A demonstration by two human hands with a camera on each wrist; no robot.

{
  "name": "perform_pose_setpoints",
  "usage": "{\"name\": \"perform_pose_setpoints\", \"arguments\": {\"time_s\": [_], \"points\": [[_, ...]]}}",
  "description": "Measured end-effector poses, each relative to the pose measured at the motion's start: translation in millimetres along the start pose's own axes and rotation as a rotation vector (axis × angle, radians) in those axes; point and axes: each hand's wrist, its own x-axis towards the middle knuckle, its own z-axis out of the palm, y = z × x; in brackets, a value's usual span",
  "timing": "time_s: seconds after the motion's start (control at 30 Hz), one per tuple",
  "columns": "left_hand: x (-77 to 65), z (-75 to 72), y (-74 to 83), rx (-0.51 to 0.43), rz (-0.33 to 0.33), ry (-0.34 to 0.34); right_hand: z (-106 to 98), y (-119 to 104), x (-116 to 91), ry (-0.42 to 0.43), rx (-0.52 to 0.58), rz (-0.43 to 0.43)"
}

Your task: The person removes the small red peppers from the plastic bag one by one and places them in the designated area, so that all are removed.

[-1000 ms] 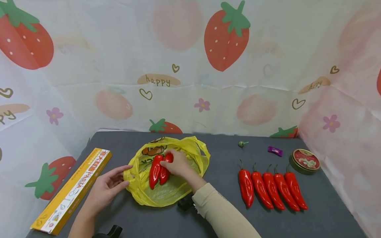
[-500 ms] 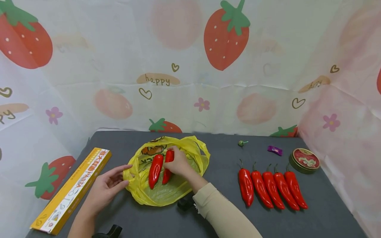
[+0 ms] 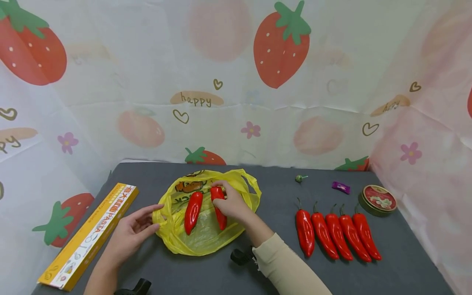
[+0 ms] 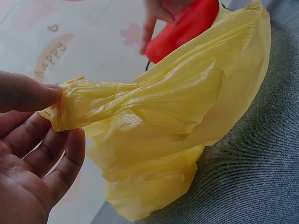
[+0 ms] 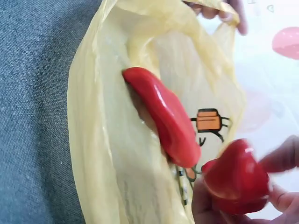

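Observation:
My left hand (image 3: 132, 229) pinches the left rim of a yellow plastic bag (image 3: 184, 246) between thumb and fingers, as the left wrist view shows up close. The bag stands wide open on the dark table. Inside it lies a shiny red chili pepper (image 3: 193, 213), seen whole in the right wrist view against the bag's wall. My right hand (image 3: 236, 203) grips a second red chili pepper (image 3: 221, 217) near its upper end, over the right half of the bag's mouth. That pepper's tip points down, and its grip-side surface is partly covered by my fingers.
Several red chili peppers (image 3: 336, 233) lie in a row at right. Behind them are a small green round thing with a stem (image 3: 299, 178), a purple wrapped piece (image 3: 341, 187) and a round tin (image 3: 377, 199). A long yellow pasta box (image 3: 88, 237) lies at left.
My right hand has moved the gripped chili pepper rightward, away from the other pepper in the bag. The left hand has stayed at the rim.

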Motion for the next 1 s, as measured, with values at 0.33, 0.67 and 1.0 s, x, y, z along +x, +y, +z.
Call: {"name": "perform_pose_setpoints", "arguments": {"time_s": [0.33, 0.67, 1.0], "points": [[-2.1, -0.3, -0.1, 0.004, -0.016, 0.006, -8.8, -6.0, -22.2, -0.045, -0.062, -0.091], [-2.0, -0.6, 1.1, 0.006, -0.005, 0.010, -28.6, -7.4, -43.8, 0.028, -0.197, -0.115], [-0.7, -0.6, 0.3, -0.004, -0.020, 0.004, -51.5, -0.1, -57.9, 0.160, -0.140, -0.106]]}}
